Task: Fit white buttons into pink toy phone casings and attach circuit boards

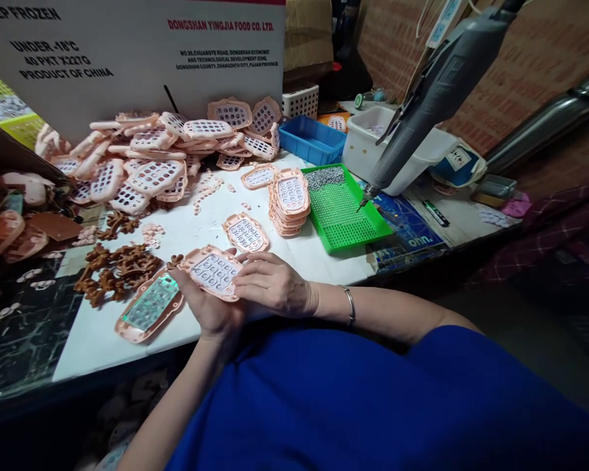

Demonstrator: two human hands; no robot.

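White tabletop (326, 265), front edge: our left hand (212, 309) grips a pink shell (210, 271); our right hand (281, 286) touches it, finger closure unclear.

A flat white cardboard panel (132, 98) is bearing "KEEP FROZEN", "40 PKT X227G" and red "DONGSHAN YINGJIA FOOD CO. LTD."

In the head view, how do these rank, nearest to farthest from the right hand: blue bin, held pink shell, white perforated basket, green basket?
1. Pink shell: at the fingertips of the right hand, held in the left hand.
2. Green basket: ahead and to the right.
3. Blue bin: farther ahead, beyond the green basket.
4. White perforated basket: farthest, behind the blue bin.
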